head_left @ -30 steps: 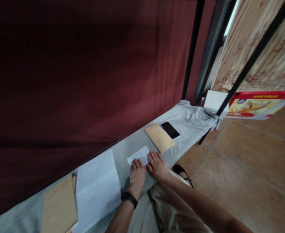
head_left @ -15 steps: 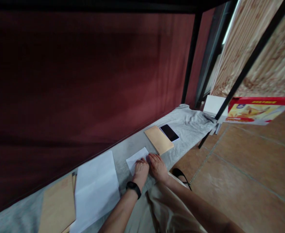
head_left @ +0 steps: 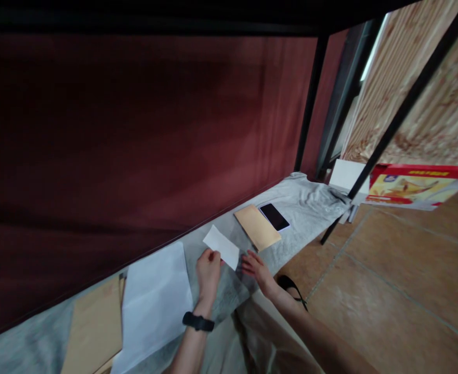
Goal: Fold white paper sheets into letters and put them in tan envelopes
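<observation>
My left hand point(head_left: 207, 271) pinches a small folded white paper point(head_left: 221, 246) and holds it up off the grey cloth point(head_left: 299, 197) that covers the low shelf. My right hand point(head_left: 257, 269) hovers just right of the paper, fingers spread, holding nothing. A black band sits on my left wrist. A brown envelope point(head_left: 257, 227) lies on the cloth beyond my right hand, with a black phone point(head_left: 274, 216) beside it.
A large white sheet point(head_left: 154, 298) and another brown envelope point(head_left: 92, 330) lie to the left. A dark red curtain hangs behind the shelf. Black frame posts stand at right, with a red and yellow box point(head_left: 416, 186) beyond. Tiled floor lies to the right.
Both hands were pressing the folded paper flat on the cloth. Now my left hand has lifted it off the surface, and my right hand has come off it.
</observation>
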A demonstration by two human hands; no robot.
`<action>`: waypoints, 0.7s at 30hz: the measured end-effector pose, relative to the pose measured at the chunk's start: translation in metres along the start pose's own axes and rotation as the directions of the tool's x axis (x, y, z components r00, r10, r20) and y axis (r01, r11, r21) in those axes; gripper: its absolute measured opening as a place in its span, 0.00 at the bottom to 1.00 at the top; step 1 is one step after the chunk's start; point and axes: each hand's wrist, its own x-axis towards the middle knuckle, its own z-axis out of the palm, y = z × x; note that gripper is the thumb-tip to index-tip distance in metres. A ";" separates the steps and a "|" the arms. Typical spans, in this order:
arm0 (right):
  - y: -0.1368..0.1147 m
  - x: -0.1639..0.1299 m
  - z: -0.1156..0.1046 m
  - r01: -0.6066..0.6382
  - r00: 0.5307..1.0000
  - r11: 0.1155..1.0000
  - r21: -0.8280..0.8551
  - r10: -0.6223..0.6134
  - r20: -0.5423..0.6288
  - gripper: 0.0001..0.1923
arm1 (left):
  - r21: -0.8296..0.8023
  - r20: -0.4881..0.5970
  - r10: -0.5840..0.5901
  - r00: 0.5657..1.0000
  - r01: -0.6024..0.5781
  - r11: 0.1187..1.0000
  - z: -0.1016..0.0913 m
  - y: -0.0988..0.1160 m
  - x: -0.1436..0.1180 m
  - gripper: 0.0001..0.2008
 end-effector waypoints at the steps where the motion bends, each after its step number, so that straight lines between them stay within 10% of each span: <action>1: -0.005 -0.001 0.003 -0.101 0.994 0.979 0.176 0.095 0.045 0.26 | -0.144 0.003 -0.054 0.999 0.054 0.988 0.003 -0.006 -0.006 0.12; 6: -0.020 0.000 0.016 -0.448 0.883 0.663 0.599 0.432 0.182 0.20 | -0.596 0.084 -0.280 0.956 0.274 0.755 0.026 -0.038 -0.043 0.07; 17: 0.000 0.024 0.010 -0.441 0.897 0.870 0.219 0.438 0.067 0.17 | -0.478 -0.017 -0.423 0.906 0.364 0.799 0.012 -0.082 -0.033 0.18; 21: -0.005 0.018 0.004 -0.094 0.995 0.958 -0.271 0.084 -0.046 0.25 | -0.360 0.015 -0.426 0.905 0.402 0.842 0.015 -0.083 -0.034 0.22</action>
